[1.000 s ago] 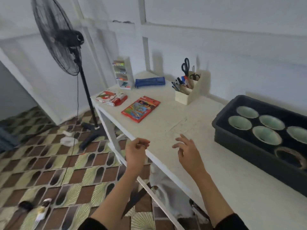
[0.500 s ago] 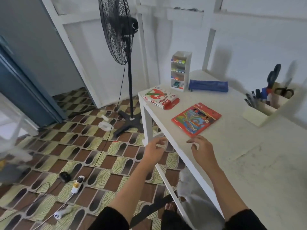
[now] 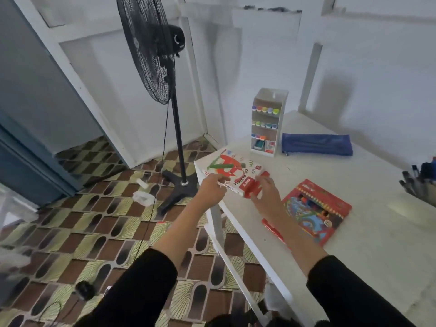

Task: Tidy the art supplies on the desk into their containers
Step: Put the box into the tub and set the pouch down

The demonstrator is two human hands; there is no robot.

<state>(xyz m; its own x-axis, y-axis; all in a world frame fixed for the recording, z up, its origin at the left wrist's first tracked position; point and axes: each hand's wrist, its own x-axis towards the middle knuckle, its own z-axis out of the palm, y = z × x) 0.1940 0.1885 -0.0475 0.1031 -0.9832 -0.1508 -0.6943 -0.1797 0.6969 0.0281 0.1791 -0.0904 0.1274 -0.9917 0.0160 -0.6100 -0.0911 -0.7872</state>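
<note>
A white and red oil pastels box (image 3: 232, 171) lies at the left corner of the white desk (image 3: 368, 260), its red end flap open. My left hand (image 3: 212, 188) grips the box's near left edge. My right hand (image 3: 265, 195) holds the red flap end. To the right lies a red coloured-pencil box (image 3: 318, 208), partly behind my right forearm. A blue pencil case (image 3: 316, 143) lies at the back. Beside it stands a small white organiser (image 3: 269, 123) with rows of coloured paint pots. A holder of pens (image 3: 420, 185) is cut off at the right edge.
A black standing fan (image 3: 155, 55) stands on the tiled floor just left of the desk, its cord trailing down. Small white items (image 3: 142, 197) lie near its base. A blue door (image 3: 21, 147) is at the far left.
The view has swung left along the desk. Both hands moved forward from the desk's front edge to the oil pastels box and took hold of it.
</note>
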